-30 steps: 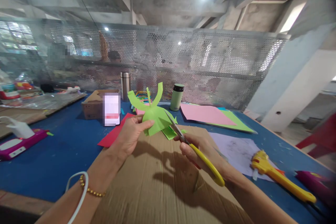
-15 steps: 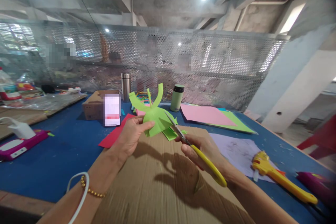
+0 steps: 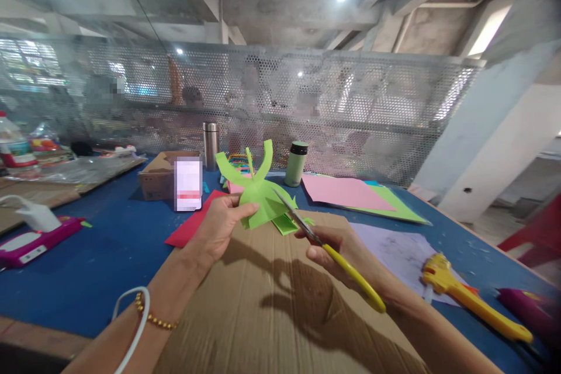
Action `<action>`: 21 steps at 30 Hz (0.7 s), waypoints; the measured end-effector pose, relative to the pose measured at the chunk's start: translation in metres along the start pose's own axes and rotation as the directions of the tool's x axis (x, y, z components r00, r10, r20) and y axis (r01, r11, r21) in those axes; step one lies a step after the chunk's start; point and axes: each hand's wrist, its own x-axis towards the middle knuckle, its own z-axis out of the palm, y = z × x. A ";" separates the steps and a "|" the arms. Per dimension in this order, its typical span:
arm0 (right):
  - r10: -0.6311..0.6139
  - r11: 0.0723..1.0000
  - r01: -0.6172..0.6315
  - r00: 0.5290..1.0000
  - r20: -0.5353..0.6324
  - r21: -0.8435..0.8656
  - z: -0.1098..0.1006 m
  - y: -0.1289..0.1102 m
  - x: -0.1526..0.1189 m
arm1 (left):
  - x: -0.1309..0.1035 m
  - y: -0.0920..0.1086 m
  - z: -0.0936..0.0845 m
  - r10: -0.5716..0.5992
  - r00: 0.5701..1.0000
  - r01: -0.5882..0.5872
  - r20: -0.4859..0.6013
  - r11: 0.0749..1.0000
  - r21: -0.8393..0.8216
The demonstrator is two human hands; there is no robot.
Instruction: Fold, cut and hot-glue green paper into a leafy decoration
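Note:
A bright green paper shape point(image 3: 263, 198) with curved strips rising from its top is pinched between the thumb and fingers of my left hand point(image 3: 225, 225). My right hand point(image 3: 342, 248) is closed round yellow-handled scissors point(image 3: 350, 272), whose blades point up and left and meet the right part of the green paper. Small green paper pieces point(image 3: 287, 224) lie behind and below the held shape, on the far part of a brown cardboard sheet point(image 3: 263, 315).
Red paper point(image 3: 184, 228), a phone point(image 3: 188, 184) and a cardboard box point(image 3: 153, 181) are at left. Two flasks point(image 3: 211, 146) point(image 3: 297, 165) stand behind. Pink paper point(image 3: 346, 191), purple paper point(image 3: 390, 248) and a yellow glue gun point(image 3: 477, 304) lie right.
The scissors' yellow handle has shifted slightly right and down with my right hand. My left hand and the green paper have hardly moved.

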 end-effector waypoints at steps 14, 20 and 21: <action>0.072 0.997 -0.072 0.997 0.041 -0.005 -0.015 -0.005 0.000 | 0.000 0.004 -0.001 0.025 0.999 -0.025 0.023 1.000 0.009; 0.102 0.994 -0.106 0.989 0.104 0.034 -0.024 -0.017 0.001 | 0.000 0.005 -0.002 0.027 0.999 -0.028 0.033 0.999 0.028; 0.110 0.992 -0.116 0.987 0.114 0.048 -0.026 -0.018 0.001 | 0.000 0.005 -0.002 0.027 0.999 -0.028 0.041 0.999 0.032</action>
